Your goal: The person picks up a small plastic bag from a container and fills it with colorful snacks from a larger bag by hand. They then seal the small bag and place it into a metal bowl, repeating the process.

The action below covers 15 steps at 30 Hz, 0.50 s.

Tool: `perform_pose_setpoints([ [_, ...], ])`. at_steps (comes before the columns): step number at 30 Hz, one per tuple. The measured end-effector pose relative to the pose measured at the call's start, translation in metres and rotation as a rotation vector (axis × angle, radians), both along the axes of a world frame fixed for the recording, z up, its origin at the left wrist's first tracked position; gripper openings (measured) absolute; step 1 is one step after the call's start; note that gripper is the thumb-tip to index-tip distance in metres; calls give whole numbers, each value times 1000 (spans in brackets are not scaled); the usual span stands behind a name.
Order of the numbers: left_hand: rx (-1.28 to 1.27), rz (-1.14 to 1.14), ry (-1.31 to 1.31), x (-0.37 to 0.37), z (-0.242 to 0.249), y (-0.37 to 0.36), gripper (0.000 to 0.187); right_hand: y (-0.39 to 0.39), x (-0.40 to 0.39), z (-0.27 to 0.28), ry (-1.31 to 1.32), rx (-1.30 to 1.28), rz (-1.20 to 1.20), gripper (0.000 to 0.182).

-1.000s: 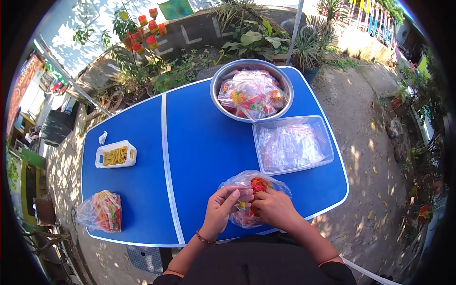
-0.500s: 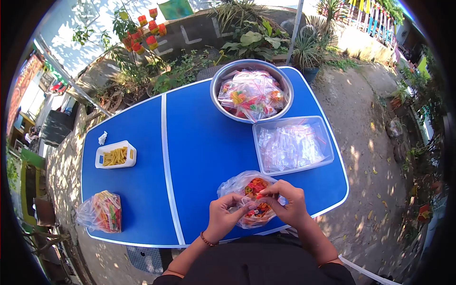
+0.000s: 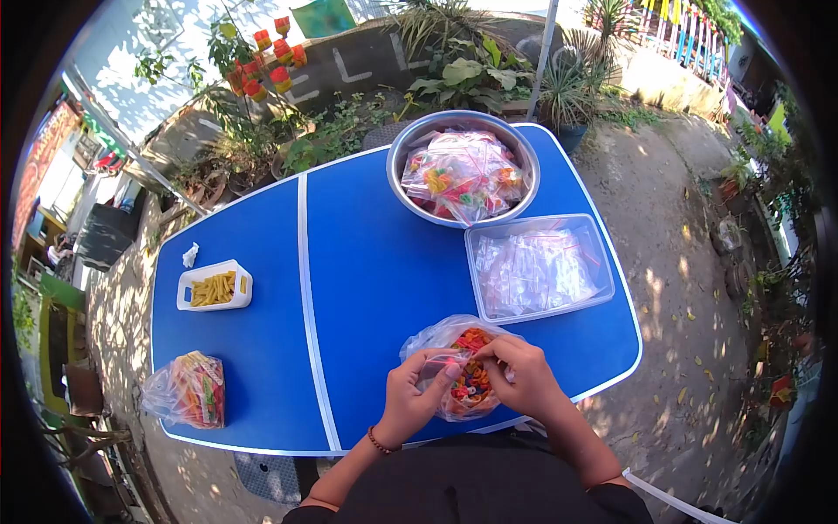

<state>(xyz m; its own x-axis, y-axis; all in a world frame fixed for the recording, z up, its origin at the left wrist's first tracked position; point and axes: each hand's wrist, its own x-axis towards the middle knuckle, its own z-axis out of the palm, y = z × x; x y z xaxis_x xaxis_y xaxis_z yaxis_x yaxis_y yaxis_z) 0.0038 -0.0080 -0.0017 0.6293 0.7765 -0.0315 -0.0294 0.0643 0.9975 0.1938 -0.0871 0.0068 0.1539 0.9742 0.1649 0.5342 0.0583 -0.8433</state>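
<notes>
Close in front of me, my left hand pinches a small clear zip bag with some pink-red showing at its top. My right hand is closed at the fingertips beside the bag's mouth; what it pinches is too small to make out. Both hands are over a large open plastic bag on the table. It is full of small colourful pieces, mostly orange, red and yellow, partly hidden by my fingers.
On the blue table stands a clear bin of flat zip bags. Behind it, a metal basin holds filled bags. To the left are a white tub of yellow sticks, a crumpled white scrap and a bag of colourful strips.
My right hand has moved slightly left and down, its fingertips closer to the small bag. The orange-red piece seen at its fingertips before no longer shows there. My left hand keeps its hold.
</notes>
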Motion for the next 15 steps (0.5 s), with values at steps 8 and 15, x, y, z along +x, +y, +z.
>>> perform_pose_setpoints([
  [8, -76, 33, -34, -4, -12, 3, 19, 0, -16, -16, -394, -163, 229, 19],
  [15, -129, 34, -97, -2, -9, 3, 16, 0, 6, 7, 12, -98, 16, 15],
])
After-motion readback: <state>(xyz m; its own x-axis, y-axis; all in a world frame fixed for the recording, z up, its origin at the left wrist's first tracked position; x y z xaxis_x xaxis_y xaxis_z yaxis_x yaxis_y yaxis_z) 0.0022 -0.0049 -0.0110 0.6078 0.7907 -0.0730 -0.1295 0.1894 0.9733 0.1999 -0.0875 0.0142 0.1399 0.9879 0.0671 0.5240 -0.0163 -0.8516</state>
